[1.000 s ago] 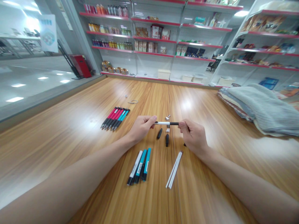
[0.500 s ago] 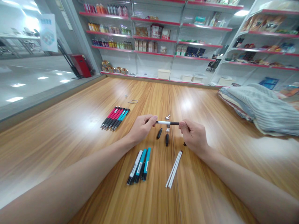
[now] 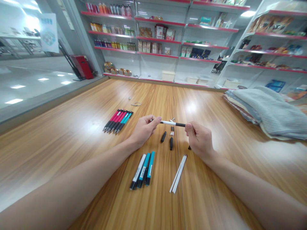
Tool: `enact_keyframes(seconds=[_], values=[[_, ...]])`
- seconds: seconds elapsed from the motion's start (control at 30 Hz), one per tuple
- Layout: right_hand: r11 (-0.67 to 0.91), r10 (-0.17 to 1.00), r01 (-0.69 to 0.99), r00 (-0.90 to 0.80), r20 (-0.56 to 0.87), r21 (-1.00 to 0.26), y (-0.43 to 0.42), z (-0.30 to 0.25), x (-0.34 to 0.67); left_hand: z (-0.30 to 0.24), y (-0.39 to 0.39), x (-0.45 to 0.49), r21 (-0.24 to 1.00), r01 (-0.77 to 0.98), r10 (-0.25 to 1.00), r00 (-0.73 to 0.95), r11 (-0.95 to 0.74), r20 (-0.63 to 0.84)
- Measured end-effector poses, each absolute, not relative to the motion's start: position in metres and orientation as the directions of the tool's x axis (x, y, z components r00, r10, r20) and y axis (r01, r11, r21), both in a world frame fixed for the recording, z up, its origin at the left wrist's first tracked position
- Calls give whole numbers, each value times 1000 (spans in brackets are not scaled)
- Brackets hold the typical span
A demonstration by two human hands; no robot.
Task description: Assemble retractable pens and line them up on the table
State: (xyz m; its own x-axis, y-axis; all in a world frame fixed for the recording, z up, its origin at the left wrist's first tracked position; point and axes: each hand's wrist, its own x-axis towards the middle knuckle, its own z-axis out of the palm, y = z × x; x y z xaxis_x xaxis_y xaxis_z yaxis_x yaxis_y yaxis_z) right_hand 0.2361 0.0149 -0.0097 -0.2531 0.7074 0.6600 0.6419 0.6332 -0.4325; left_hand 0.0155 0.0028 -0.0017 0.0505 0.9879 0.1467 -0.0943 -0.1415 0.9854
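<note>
Holding a slim pen with a glossy white barrel and matte black front section (image 3: 169, 123) between both hands, above the wood-grain tabletop (image 3: 153, 210). Change over the last second: left hand (image 3: 144, 131) sits slightly higher, so the pen, nearly level before, now slopes down toward right hand (image 3: 200, 135). The small dark pieces (image 3: 172, 128), partly covered earlier, show more clearly below it. Judgement: a minor shift of hold within the same handling step; the pen parts remain together.

Grip: left thumb and fingers pinch the white end; right thumb and curled fingers clasp the black end. Neither is released.

Appearance: pen looks straight, white meeting black at a clean line. Its right end is hidden in the fist; cannot tell whether the joint is tight. Two short black ribless-looking tubes (image 3: 171, 143) lie nearer the wearer.
</note>
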Motion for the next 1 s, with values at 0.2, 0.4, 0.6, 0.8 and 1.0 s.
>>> enact_keyframes(seconds=[0.2, 0.4, 0.6, 0.8, 1.0], values=[[648, 701, 617, -254, 667, -446, 12, -9, 237, -7, 3, 12, 981, -28, 980, 51, -191, 192], [617, 746, 580, -216, 630, -532, 12, -13, 237, -5, 1, 14, 952, 4, 952, -5, -305, 305], [667, 669, 624, -262, 695, -407, 12, -10, 237, -11, 9, 12, 972, -207, 991, 48, -112, 124], [706, 627, 618, -316, 713, -347, 11, -8, 236, -10, 11, 8, 965, -257, 990, 118, -49, 82], [694, 660, 586, -287, 695, -418, 9, -7, 239, -8, 7, 9, 967, -241, 978, 172, -78, 121]])
